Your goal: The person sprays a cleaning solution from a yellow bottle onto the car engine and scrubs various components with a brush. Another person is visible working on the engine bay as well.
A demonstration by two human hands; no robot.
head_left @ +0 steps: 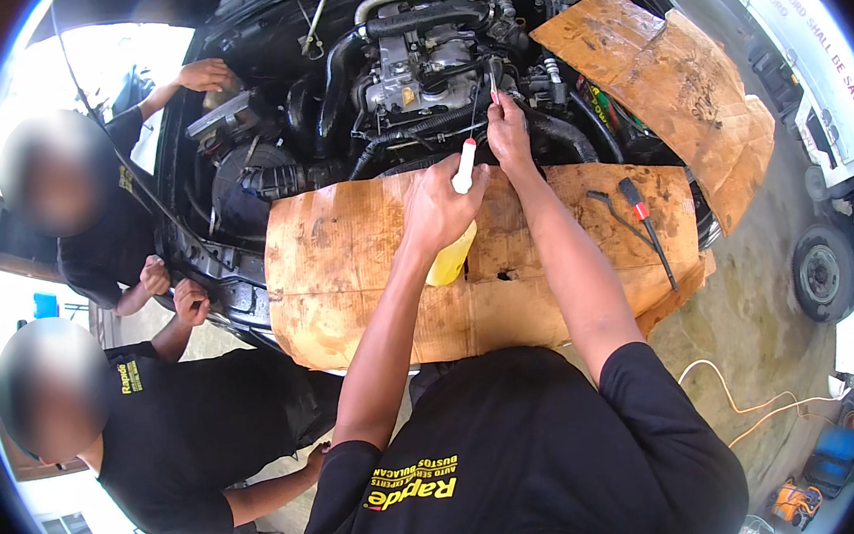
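My left hand (434,204) is wrapped round a spray bottle (452,257) with yellow liquid, held above the cardboard at the front of the engine bay. Its white nozzle, red at the end, points toward the engine (421,67). Ahead and to the right, my right hand (509,136) is closed round a slim tool (494,89) with a reddish part, reaching up to the hoses at the engine's right side. My fingers hide most of that tool, so its kind is unclear.
Stained cardboard (347,273) covers the car's front edge, with a black-bristled brush (640,212) on its right. More cardboard (654,88) lies over the right fender. Two people in black shirts (209,425) stand at left; one has a hand (203,76) by the engine bay. Orange cords (733,398) cross the floor.
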